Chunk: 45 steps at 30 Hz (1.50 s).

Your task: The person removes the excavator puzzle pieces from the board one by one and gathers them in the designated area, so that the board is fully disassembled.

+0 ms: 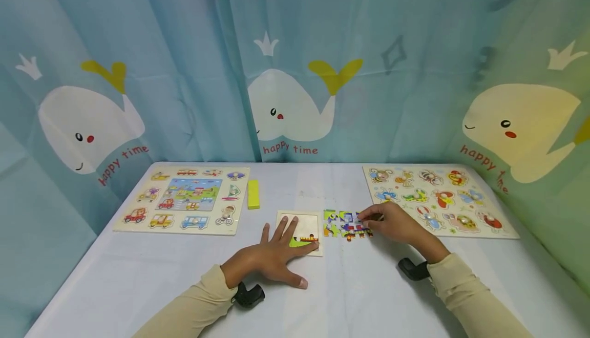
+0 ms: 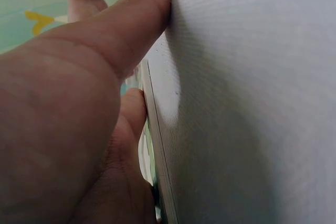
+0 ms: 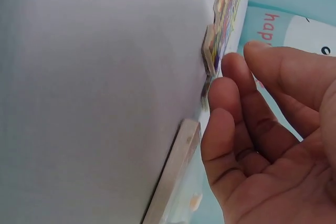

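My left hand (image 1: pixel 275 256) lies with its fingers spread over a small wooden puzzle tray (image 1: pixel 282 216), fingertips resting on it. The thumb stretches past the tray's near edge onto the tablecloth. In the tray, a green and red puzzle piece (image 1: pixel 299 243) shows beside the fingers. To the right, several colourful jigsaw pieces (image 1: pixel 332 229) lie loosely grouped on the cloth. My right hand (image 1: pixel 389 221) is at their right end, fingers bent loosely with the tips at the pieces. In the right wrist view, no piece shows between the thumb and fingers (image 3: pixel 226 135).
A vehicle peg puzzle board (image 1: pixel 156 182) lies at the back left, with a yellow block (image 1: pixel 253 194) beside it. At the back right is an insect peg puzzle board (image 1: pixel 442 220). A blue curtain (image 1: pixel 193 97) with whales hangs behind the white-covered table (image 1: pixel 350 297).
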### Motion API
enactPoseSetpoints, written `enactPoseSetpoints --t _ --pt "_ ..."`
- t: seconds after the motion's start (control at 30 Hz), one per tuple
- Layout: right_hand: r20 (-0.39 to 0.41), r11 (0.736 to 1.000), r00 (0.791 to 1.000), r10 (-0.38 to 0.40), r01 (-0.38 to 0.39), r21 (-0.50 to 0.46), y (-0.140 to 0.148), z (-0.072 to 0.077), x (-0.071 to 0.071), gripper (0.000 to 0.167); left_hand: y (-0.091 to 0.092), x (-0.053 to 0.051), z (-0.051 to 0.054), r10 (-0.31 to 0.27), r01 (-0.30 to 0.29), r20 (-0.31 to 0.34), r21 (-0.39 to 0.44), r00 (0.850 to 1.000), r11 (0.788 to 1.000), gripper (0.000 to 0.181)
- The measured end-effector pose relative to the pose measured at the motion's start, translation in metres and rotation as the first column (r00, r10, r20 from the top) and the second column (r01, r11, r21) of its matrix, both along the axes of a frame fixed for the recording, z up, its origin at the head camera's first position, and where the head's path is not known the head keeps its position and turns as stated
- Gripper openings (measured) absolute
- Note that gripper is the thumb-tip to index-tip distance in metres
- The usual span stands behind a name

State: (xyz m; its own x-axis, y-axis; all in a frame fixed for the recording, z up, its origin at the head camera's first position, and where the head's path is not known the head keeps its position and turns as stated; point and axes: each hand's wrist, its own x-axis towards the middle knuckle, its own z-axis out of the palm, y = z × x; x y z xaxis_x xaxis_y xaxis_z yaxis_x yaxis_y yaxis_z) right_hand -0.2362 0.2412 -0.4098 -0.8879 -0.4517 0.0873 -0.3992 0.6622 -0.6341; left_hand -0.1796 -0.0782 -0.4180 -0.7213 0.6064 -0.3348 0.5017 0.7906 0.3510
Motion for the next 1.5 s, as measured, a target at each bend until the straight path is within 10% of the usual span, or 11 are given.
enactPoseSetpoints --t 0.67,1.5 --pt "-0.018 1.0 1.0 -0.001 0.002 0.017 -0.001 -0.002 0.001 0.01 -0.006 0.002 -0.003 -0.024 0.024 0.0 0.111 1.0 0.994 0.073" --pt "0.024 0.983 0.99 0.141 -0.137 -0.118 -0.076 0.005 0.002 0.015 -0.03 0.016 0.01 0.041 -0.043 0.061 0.046 0.997 0.998 0.075"
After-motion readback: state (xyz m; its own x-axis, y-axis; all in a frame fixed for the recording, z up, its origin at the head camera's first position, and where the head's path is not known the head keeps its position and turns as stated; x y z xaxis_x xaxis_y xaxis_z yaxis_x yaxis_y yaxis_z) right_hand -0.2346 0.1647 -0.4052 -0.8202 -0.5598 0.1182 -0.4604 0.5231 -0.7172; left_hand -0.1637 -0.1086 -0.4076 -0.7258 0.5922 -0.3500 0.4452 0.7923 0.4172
